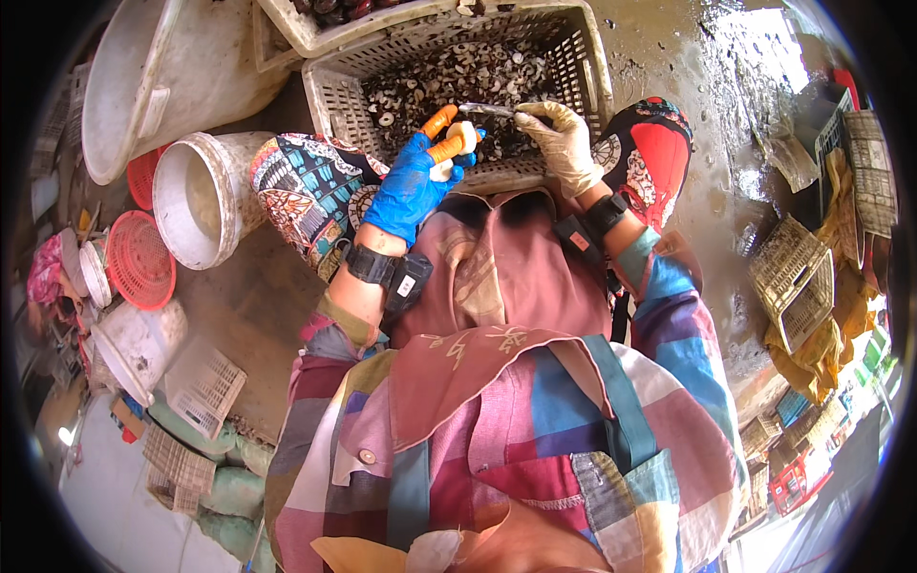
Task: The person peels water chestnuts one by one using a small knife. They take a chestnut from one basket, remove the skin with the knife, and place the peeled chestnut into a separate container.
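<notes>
My left hand (419,179), in a blue glove with orange finger covers, is raised over the near part of a plastic crate (337,107). Its fingers are closed around a pale, rounded piece (466,135) that looks like shellfish meat. A second pale bit (442,170) shows lower at the same fingers. In its thin whitish glove, my right hand (559,136) pinches a slim metal blade (487,109) that points left towards the orange-covered fingertip. Below both hands, dark and white shellfish scraps (444,79) cover the crate's floor.
Another crate (286,21) with dark shellfish overlaps the far rim. To the left are a large tub (122,86), a white bucket (193,200) and a red plastic basket (141,260). An overturned crate (795,279) lies at right on wet ground (716,208). A person (46,268) is at far left.
</notes>
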Available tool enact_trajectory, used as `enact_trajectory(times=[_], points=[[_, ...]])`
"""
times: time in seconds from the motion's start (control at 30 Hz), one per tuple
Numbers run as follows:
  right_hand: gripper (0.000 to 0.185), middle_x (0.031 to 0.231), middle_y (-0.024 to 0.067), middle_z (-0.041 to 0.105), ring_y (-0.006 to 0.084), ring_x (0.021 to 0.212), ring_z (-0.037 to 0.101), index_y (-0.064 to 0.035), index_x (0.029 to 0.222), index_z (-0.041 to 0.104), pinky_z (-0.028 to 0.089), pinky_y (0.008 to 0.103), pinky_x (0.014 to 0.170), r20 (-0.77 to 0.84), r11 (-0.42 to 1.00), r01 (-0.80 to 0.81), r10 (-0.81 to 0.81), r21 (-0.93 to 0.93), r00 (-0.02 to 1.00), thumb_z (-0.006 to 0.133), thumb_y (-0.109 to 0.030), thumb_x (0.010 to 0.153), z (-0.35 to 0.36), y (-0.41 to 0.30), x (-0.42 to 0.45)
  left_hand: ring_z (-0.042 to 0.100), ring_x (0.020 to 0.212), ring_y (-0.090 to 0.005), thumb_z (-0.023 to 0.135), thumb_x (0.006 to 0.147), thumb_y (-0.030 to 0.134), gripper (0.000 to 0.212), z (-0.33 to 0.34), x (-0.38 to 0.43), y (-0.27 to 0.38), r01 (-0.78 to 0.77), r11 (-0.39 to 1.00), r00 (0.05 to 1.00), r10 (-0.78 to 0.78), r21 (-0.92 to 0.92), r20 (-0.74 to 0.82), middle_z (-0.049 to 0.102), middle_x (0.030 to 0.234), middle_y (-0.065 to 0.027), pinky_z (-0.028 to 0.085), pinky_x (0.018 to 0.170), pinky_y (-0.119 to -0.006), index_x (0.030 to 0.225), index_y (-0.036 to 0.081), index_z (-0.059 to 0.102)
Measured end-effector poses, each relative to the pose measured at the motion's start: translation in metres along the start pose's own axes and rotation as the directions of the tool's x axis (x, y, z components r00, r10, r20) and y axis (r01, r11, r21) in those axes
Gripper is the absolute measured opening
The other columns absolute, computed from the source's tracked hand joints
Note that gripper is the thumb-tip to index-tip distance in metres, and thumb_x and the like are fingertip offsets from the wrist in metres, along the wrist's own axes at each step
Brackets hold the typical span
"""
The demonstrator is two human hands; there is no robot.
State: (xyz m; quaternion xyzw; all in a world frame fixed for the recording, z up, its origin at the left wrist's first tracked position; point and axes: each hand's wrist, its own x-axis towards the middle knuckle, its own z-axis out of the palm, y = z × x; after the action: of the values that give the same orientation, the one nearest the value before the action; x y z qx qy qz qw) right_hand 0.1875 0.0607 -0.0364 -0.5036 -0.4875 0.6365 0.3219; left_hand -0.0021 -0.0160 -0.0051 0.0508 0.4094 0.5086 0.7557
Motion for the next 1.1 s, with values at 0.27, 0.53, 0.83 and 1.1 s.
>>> enact_trajectory(times=[0.27, 0.53, 0.83, 1.1], points=[[0.017, 0.08, 0.0051, 0.065, 0.0088, 0.072, 0.057, -0.0031, 0.088, 0.067, 0.046, 0.0226, 0.069, 0.094, 0.944, 0.062, -0.034, -0.324, 0.995, 0.068, -0.017, 0.077, -0.022, 0.027, 0.012, 0.058, 0.076, -0.01, 0.063, 0.08, 0.006, 0.07, 0.012, -0.001, 0.006, -0.154, 0.867, 0.988, 0.141, 0.474, 0.064, 0.062, 0.096, -0.0069, 0.045, 0.062, -0.02, 0.138, 0.009, 0.023], [0.012, 0.078, 0.0021, 0.062, 0.0074, 0.069, 0.055, 0.0, 0.089, 0.064, 0.044, 0.0211, 0.066, 0.007, 0.971, -0.06, 0.06, 0.232, 0.998, 0.064, -0.009, 0.081, -0.005, 0.003, 0.003, 0.058, 0.097, -0.0277, 0.053, 0.084, 0.001, 0.043, -0.003, 0.011, 0.012, -0.015, 0.994, 0.984, 0.034, -0.106, 0.176, 0.058, 0.109, -0.0137, 0.049, 0.077, -0.03, 0.126, 0.009, 0.045], [0.011, 0.073, 0.0007, 0.062, 0.0072, 0.065, 0.053, -0.0026, 0.084, 0.063, 0.043, 0.021, 0.064, -0.014, 0.933, -0.133, 0.145, 0.335, 0.989, 0.064, -0.013, 0.082, -0.011, 0.015, 0.008, 0.054, 0.062, -0.0094, 0.061, 0.083, 0.031, 0.029, -0.002, 0.054, 0.07, -0.025, 0.998, 0.998, 0.028, 0.05, -0.056, 0.058, 0.069, -0.0016, 0.049, 0.06, -0.025, 0.094, 0.004, 0.065], [0.01, 0.071, 0.0007, 0.061, 0.007, 0.064, 0.053, -0.0032, 0.083, 0.063, 0.042, 0.0205, 0.063, -0.025, 0.896, -0.182, 0.209, 0.405, 0.978, 0.063, -0.013, 0.082, -0.013, 0.014, 0.01, 0.059, 0.088, -0.0136, 0.066, 0.076, 0.007, 0.033, 0.022, 0.122, 0.126, -0.509, 0.099, 0.639, 0.709, 0.855, 0.298, 0.063, 0.098, -0.0039, 0.048, 0.078, -0.026, 0.107, 0.004, 0.06]])
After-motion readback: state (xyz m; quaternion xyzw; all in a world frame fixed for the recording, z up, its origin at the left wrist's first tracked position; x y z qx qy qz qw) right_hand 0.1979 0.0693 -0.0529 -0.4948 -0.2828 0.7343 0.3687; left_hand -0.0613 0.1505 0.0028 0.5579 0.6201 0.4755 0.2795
